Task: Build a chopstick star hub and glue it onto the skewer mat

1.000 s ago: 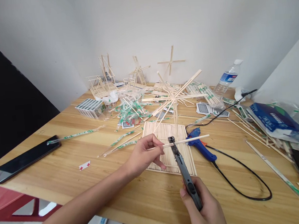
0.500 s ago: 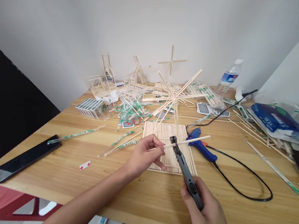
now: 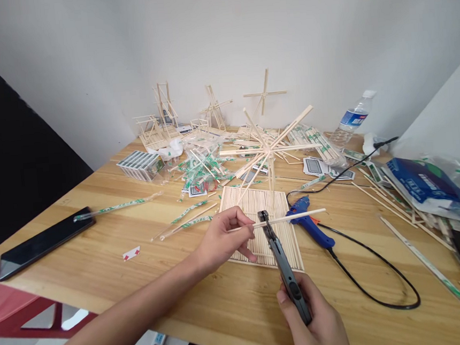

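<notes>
My left hand (image 3: 231,234) pinches a thin wooden stick (image 3: 298,216) near its left end, so the stick lies roughly level above the table. In my right hand (image 3: 312,313) is a grey-and-black cutting tool (image 3: 286,269), perhaps pliers, its jaws at the stick just right of my left fingers. Below them lies a flat mat of sticks (image 3: 236,199) set side by side. A blue glue gun (image 3: 311,227) rests right of the mat. Behind it stands a star-shaped stick structure (image 3: 268,151) with several spokes.
A black phone (image 3: 45,245) lies at the left, a wrapped chopstick across its corner. Green-printed wrappers (image 3: 203,167), a clear box (image 3: 141,165) and more stick structures crowd the back. A water bottle (image 3: 354,116), a blue package (image 3: 426,182) and a black cord (image 3: 385,293) are at the right.
The tool's jaws have shifted slightly left along the stick, closer to my left fingers. My left hand keeps the same pinch. Little else differs.
</notes>
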The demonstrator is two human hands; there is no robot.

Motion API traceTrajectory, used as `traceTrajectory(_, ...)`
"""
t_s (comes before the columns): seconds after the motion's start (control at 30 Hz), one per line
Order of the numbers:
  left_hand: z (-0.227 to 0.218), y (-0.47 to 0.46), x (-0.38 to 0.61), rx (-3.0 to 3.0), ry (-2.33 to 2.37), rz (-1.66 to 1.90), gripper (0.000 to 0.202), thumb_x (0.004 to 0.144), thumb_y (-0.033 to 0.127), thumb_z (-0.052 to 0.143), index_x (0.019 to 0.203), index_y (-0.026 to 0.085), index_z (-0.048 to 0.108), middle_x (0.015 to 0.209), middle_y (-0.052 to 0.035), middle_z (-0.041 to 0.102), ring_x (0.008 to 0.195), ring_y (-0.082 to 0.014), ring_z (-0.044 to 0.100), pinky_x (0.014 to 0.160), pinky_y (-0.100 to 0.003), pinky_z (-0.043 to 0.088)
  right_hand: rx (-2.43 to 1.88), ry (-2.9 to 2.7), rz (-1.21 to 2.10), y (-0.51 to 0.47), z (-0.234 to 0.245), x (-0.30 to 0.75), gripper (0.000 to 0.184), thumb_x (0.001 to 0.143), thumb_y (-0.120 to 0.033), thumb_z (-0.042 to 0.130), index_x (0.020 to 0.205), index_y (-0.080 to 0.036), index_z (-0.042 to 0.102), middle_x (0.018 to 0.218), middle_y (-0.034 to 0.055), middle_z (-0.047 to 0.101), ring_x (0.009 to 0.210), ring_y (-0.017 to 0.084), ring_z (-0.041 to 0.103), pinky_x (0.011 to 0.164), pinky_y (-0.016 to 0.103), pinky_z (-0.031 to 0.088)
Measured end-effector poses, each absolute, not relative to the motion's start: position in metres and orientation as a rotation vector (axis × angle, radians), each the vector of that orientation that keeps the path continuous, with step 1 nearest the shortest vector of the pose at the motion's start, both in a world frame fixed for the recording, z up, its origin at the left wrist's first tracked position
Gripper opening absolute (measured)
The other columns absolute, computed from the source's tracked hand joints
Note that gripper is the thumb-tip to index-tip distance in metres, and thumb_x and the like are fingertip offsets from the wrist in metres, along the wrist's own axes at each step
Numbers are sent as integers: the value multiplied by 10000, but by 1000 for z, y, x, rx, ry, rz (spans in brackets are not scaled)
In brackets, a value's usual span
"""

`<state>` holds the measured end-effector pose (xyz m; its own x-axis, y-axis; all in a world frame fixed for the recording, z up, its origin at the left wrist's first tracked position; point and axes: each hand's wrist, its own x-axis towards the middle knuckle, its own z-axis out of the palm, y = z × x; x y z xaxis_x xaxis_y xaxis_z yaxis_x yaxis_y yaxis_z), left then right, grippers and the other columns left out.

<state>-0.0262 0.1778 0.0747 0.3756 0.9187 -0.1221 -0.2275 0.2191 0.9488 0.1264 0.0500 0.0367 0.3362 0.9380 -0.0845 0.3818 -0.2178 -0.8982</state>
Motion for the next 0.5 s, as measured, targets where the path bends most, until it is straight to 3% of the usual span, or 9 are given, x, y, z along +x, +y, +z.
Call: traceTrajectory(0.5,73,177,-27,1043,837,940,222,671,231,750,705,154,544,629,53,579,425,-38,508,416,-241,603,-1776,-1142,838,50,37,125,370,828,-600,586,859,-232,605,580,-54,515,543,175,482,577,283,378)
